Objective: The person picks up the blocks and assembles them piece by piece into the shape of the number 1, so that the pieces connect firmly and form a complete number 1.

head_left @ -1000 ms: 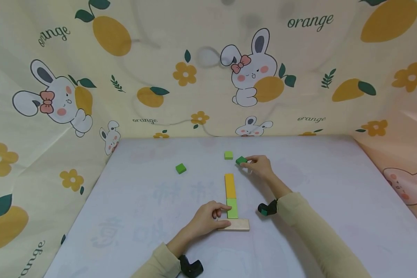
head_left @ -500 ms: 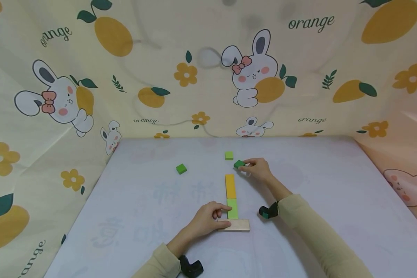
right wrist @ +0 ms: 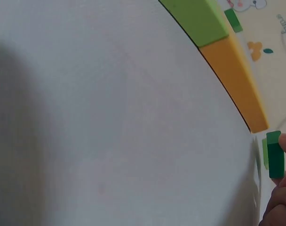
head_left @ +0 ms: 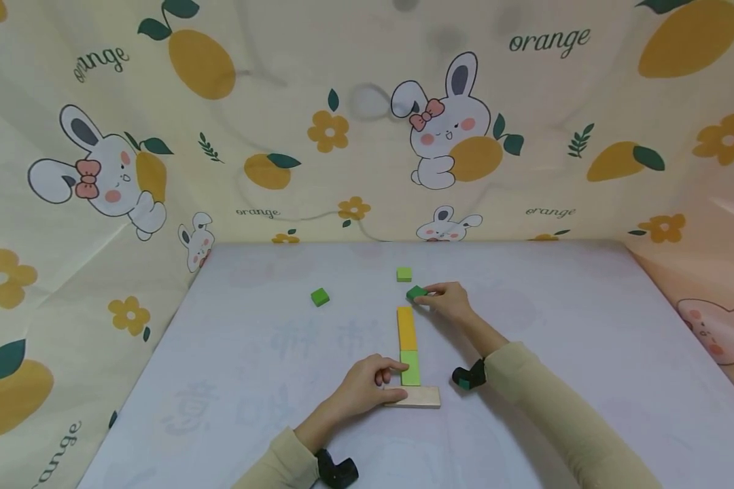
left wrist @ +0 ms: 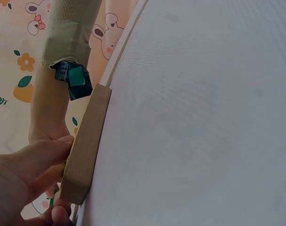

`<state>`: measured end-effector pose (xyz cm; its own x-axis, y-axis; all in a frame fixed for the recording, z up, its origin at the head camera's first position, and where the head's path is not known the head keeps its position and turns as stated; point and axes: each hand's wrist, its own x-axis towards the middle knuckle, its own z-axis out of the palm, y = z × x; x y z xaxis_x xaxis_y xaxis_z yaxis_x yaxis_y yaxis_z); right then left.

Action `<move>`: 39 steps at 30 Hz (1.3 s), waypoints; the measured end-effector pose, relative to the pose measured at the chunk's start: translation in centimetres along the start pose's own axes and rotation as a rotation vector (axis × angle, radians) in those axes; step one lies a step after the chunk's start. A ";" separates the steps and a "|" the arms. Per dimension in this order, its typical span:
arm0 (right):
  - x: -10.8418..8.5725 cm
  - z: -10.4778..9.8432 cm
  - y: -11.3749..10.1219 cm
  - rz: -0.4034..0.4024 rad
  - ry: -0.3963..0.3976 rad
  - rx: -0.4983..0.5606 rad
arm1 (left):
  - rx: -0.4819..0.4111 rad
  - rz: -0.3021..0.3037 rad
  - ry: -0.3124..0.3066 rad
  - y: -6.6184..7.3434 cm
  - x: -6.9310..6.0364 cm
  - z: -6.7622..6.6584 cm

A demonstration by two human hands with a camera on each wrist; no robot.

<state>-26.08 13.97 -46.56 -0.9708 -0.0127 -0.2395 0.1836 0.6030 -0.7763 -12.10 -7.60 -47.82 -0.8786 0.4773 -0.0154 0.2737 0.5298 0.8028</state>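
Observation:
My right hand (head_left: 455, 300) pinches a dark green block (head_left: 416, 293) between thumb and fingers, just beyond the far end of a yellow block (head_left: 406, 328). The right wrist view shows this dark green block (right wrist: 275, 155) close to the yellow block's tip (right wrist: 239, 87). A light green block (head_left: 410, 367) lies end to end with the yellow one, its near end at a plain wooden block (head_left: 414, 396) set crosswise. My left hand (head_left: 362, 386) rests there, thumb touching the wooden block and index finger touching the light green one. In the left wrist view the thumb meets the wooden block (left wrist: 86, 146).
A small light green block (head_left: 404, 274) lies beyond the right hand's block. Another green block (head_left: 321, 297) sits turned at an angle to the left. The white tabletop (head_left: 232, 305) ends at a patterned cloth (head_left: 342, 170) behind and on both sides.
My right hand has moved slightly left and toward me with the dark green block, nearing the yellow block's far end. The left hand stays in place.

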 end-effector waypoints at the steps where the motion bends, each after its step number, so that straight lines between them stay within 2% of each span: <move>1: 0.0 0.1 0.0 0.007 0.003 0.000 | -0.002 -0.006 -0.001 0.0 0.0 0.0; 9: 0.1 0.6 -0.2 0.040 0.005 0.016 | -0.013 -0.016 0.000 0.1 0.0 0.0; 19: 0.2 1.0 -0.3 0.027 0.020 0.018 | -0.027 -0.043 -0.006 0.3 0.0 -0.1; 32: 0.2 1.4 -0.5 0.032 0.015 0.002 | -0.026 -0.012 0.003 0.2 -0.1 0.0; 39: 0.2 1.4 -0.6 0.026 0.010 -0.020 | -0.030 -0.032 -0.008 0.2 -0.1 -0.1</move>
<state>-26.14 12.50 -46.90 -0.9673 0.0104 -0.2535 0.2053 0.6191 -0.7580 -12.01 -7.58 -47.63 -0.8836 0.4660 -0.0461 0.2334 0.5237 0.8193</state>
